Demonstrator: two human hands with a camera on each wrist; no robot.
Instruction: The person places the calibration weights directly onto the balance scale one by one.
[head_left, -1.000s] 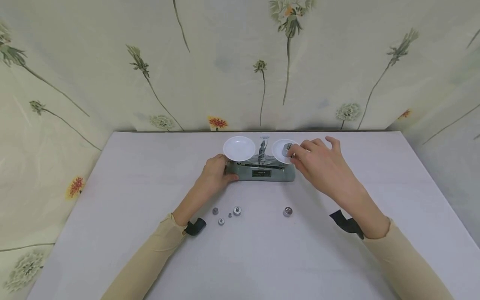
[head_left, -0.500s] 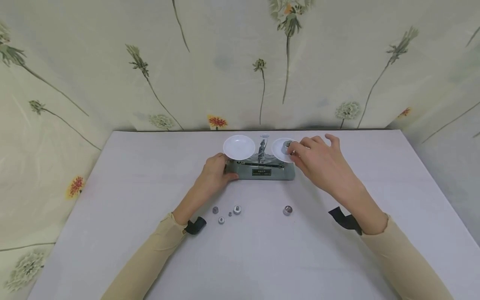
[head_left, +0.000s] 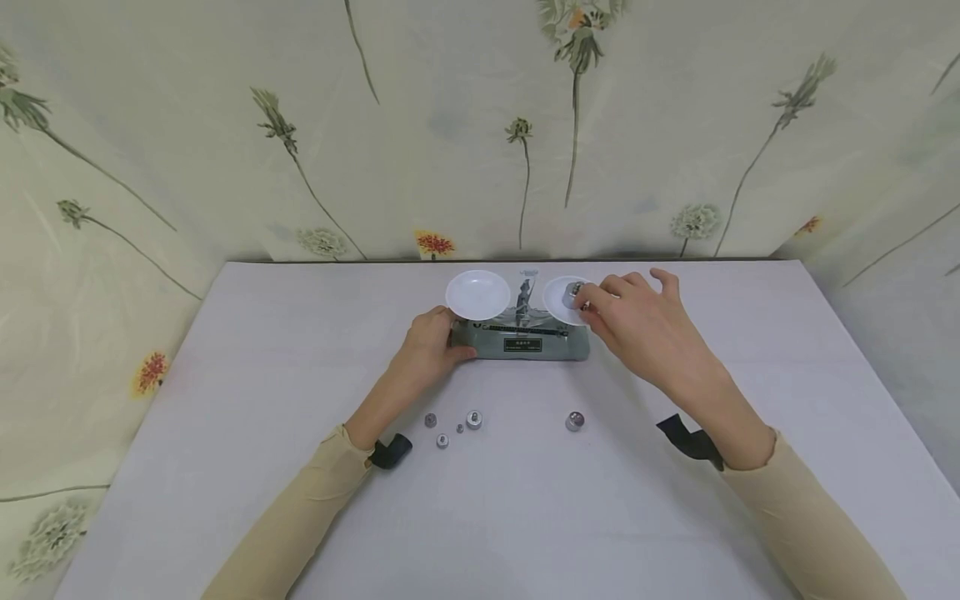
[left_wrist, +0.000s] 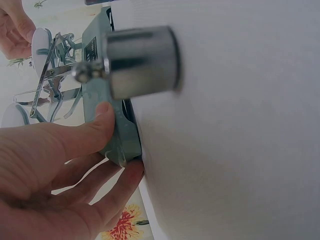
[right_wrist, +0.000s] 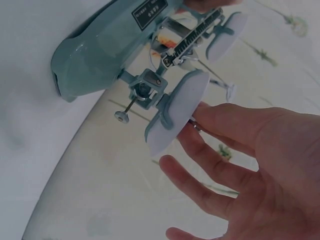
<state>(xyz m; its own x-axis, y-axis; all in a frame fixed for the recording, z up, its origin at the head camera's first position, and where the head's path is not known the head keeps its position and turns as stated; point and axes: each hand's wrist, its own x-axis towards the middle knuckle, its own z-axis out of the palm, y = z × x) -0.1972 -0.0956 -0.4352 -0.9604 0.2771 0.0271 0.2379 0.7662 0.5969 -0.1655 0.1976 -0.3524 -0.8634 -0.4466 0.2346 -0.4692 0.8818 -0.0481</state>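
Pale table [head_left: 480, 517], far edge: left hand [head_left: 430, 342] grips balance [head_left: 558, 347]; right hand [head_left: 641, 333] pinches metal weight [head_left: 572, 293] between thumb and finger at right pan [head_left: 553, 302].

- the left arm [head_left: 384, 408] stretches diagonally toward the far edge of the table [head_left: 585, 533], its beige sleeve [head_left: 300, 517] ending short of the hand.
- the left hand [head_left: 429, 342] grips, thumb extended on the near side, fingers bent opposite it.
- the right arm [head_left: 738, 421] slants in from the right, sleeved alike.
- the right hand [head_left: 637, 325] is slightly nearer the far edge, back upward, thumb and forefinger pinching.
- its other fingers [right_wrist: 195, 187] fan apart, the little finger lifted.
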